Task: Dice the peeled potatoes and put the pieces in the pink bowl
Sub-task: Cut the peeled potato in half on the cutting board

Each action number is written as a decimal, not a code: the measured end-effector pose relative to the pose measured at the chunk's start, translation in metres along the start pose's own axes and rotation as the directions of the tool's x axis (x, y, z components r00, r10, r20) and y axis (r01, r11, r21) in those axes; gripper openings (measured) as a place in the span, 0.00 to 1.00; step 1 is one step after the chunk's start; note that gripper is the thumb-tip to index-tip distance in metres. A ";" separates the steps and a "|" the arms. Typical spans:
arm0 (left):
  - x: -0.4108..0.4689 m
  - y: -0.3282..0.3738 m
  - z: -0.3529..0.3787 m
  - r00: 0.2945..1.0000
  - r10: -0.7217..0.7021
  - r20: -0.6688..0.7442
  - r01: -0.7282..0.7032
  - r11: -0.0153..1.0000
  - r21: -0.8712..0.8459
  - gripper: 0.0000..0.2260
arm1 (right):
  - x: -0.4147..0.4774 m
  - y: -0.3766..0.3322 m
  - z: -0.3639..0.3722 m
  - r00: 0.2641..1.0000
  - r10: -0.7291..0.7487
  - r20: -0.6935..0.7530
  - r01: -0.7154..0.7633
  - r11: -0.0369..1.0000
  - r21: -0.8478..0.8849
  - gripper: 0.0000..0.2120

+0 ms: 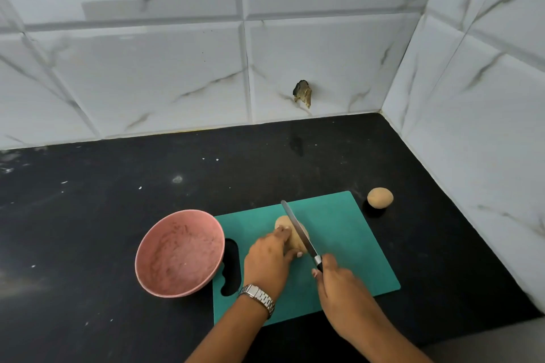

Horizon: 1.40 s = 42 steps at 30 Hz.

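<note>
a green board lies on the black table. a peeled potato sits on the board a little to the 10 o'clock side of its middle. the left grip comes in from 7 o'clock and curls its fingers over the potato's near left side, hiding that part. the right grip is closed round the handle of a knife, so only the metal collar and a bit of black handle show. the blade lies across the top of the potato with its tip toward 11 o'clock. i cannot tell whether the edge has gone into the flesh.

the pink bowl stands at 9 o'clock of the board, its rim overlapping the board's left edge and covering part of the handle slot. its inside is mottled and hard to read. a second potato rests on the table just off the board's corner at 1 o'clock.

a metal watch is on the left wrist. both forearms are cut off by the bottom edge and cover part of the board's near side. a dark chipped spot marks the tiled wall at 12 o'clock.
</note>
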<state>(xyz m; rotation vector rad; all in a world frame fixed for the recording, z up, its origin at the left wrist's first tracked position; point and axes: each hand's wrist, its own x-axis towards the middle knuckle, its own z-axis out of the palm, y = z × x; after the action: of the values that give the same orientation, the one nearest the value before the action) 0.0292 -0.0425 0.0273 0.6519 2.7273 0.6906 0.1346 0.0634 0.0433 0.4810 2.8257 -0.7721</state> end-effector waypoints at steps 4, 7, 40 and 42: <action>-0.004 0.004 -0.004 1.000 0.028 -0.010 -0.026 0.995 0.094 0.15 | 0.002 -0.007 0.001 0.997 0.041 0.064 -0.038 0.998 -0.048 0.06; -0.005 0.005 -0.004 0.999 0.041 -0.012 -0.040 0.992 0.123 0.15 | 0.002 -0.015 0.002 0.992 0.093 0.090 -0.082 0.989 -0.124 0.03; 0.004 -0.011 0.016 0.976 0.218 0.003 -0.212 0.943 0.256 0.22 | 0.015 -0.026 0.009 0.950 0.248 0.187 -0.228 0.966 -0.125 0.07; 0.002 -0.009 0.017 0.971 0.239 -0.003 -0.229 0.935 0.272 0.21 | 0.026 -0.028 0.012 0.935 0.281 0.217 -0.255 0.957 -0.140 0.11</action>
<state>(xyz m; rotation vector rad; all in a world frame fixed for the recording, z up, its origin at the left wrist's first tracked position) 0.0294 -0.0422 0.0081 1.0502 2.8321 0.3801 0.1019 0.0415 0.0395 0.6908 2.4984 -0.5732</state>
